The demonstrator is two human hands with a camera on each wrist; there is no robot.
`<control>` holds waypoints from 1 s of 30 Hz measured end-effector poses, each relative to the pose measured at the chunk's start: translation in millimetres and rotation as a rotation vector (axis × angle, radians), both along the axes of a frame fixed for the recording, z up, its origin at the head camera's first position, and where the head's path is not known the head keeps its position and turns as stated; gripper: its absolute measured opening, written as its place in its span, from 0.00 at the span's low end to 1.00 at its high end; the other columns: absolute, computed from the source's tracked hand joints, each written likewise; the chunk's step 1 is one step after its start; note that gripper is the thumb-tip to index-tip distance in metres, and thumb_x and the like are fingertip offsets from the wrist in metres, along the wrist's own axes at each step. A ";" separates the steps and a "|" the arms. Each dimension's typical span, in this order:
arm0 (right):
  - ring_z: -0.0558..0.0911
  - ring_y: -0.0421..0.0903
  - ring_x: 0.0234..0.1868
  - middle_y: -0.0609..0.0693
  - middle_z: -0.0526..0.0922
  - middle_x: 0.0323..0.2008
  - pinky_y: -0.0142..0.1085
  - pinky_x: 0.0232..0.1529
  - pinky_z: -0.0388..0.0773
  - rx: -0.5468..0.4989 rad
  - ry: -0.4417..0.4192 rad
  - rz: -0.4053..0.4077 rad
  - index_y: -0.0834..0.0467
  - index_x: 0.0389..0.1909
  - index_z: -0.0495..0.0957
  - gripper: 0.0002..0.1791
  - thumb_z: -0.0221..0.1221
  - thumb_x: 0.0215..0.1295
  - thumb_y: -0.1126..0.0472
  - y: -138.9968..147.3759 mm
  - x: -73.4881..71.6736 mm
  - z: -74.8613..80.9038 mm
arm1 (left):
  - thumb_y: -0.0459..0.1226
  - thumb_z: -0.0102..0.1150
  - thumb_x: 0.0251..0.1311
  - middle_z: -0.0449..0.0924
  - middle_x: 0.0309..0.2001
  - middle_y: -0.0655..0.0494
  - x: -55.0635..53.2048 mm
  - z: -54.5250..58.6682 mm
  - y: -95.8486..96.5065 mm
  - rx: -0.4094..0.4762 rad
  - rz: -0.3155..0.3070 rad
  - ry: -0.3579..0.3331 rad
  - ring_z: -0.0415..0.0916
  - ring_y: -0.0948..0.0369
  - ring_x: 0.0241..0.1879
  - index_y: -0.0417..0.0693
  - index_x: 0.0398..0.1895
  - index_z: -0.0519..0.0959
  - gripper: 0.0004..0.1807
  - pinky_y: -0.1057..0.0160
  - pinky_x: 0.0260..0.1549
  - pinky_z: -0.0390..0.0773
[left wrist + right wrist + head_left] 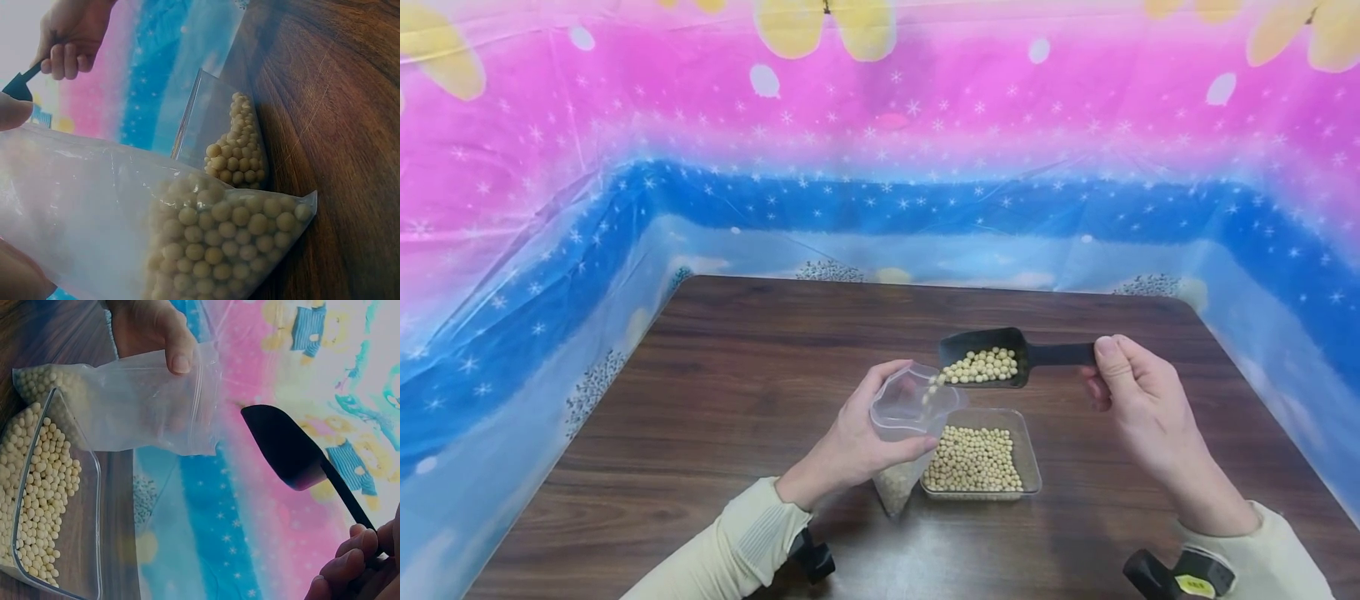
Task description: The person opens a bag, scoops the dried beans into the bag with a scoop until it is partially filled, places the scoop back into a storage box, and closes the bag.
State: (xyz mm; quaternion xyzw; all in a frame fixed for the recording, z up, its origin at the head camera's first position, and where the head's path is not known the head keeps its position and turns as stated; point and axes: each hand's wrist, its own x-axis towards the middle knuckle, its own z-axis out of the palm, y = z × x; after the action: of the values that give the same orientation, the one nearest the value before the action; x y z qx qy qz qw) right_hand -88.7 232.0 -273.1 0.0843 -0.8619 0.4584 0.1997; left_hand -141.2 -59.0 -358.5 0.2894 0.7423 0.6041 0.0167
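My left hand (865, 429) grips a clear plastic zip bag (147, 403) by its mouth, which is spread open. Soybeans (219, 244) fill the bag's lower part, and its bottom corner reaches down to the table. In my right hand (1150, 408) is the handle of a black scoop (1022, 354), held above and to the right of the bag. Soybeans (988, 365) lie in the scoop, and some spill off its tip into the bag mouth. Just right of the bag stands a clear square container (1030, 450) partly filled with soybeans (47, 500).
A dark wood-grain table (737, 350) carries everything. Patterned pink and blue cloth (880, 150) hangs around its back and sides. Dark wrist devices (812, 557) sit at both sleeves.
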 end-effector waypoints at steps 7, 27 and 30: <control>0.66 0.44 0.21 0.50 0.68 0.20 0.35 0.22 0.62 0.002 0.024 -0.011 0.63 0.30 0.71 0.19 0.42 0.79 0.57 -0.2 0.9 1.2 | 0.40 0.76 0.46 0.73 0.56 0.55 0.7 0.8 -0.3 -0.004 -0.003 -0.012 0.75 0.56 0.50 0.57 0.68 0.62 0.45 0.54 0.50 0.76; 0.62 0.43 0.18 0.48 0.66 0.20 0.36 0.19 0.58 0.090 0.080 -0.072 0.58 0.29 0.72 0.16 0.45 0.77 0.58 -4.8 7.1 7.6 | 0.40 0.77 0.45 0.73 0.54 0.56 0.1 -0.9 0.0 -0.009 0.008 0.010 0.74 0.57 0.50 0.57 0.68 0.63 0.45 0.51 0.51 0.75; 0.62 0.42 0.17 0.46 0.65 0.19 0.35 0.19 0.58 0.133 0.113 -0.083 0.55 0.27 0.70 0.15 0.47 0.76 0.58 -8.4 10.9 8.3 | 0.40 0.76 0.46 0.73 0.54 0.55 0.2 -0.4 0.2 -0.008 0.000 0.016 0.74 0.57 0.50 0.57 0.68 0.62 0.45 0.53 0.51 0.75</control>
State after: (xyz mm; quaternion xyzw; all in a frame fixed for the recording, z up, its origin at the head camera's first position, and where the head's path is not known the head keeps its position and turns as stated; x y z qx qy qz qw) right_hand -77.8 223.5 -264.8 0.0872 -0.8806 0.3860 0.2607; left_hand -141.0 -58.7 -358.9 0.2942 0.7447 0.5990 0.0121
